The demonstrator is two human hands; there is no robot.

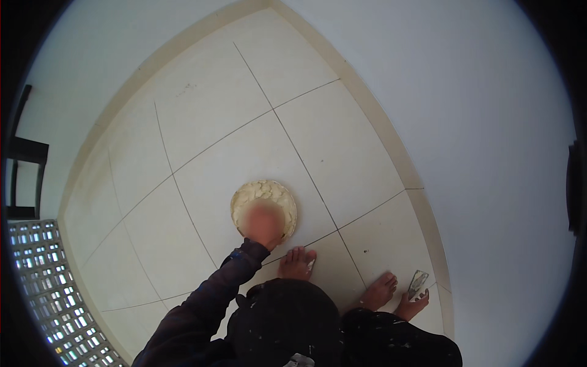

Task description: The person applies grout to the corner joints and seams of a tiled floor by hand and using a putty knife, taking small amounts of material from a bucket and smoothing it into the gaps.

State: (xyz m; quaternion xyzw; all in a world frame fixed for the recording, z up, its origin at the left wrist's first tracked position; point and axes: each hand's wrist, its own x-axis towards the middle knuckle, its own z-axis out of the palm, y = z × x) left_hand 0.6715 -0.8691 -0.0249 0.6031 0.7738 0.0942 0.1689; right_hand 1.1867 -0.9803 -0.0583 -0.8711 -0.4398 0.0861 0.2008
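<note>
A round tub (295, 215) of thick cream-coloured paste stands on the floor in front of me. My left hand (263, 221) reaches down over the paste from a dark sleeve. It is smeared by a blur, so its fingers and anything in them cannot be made out. Low on the right, beside my right foot, my right hand (411, 306) has its fingers closed round a flat, rectangular scraper (418, 283). Greyish smears cover the scraper's face.
My bare left foot (296, 264) is close to the tub, and my right foot (378, 292) is near the right hand. Cream floor tiles (226, 131) run up to a white wall (489, 153) with a beige skirting (373, 116). A lattice screen (58, 287) stands at left.
</note>
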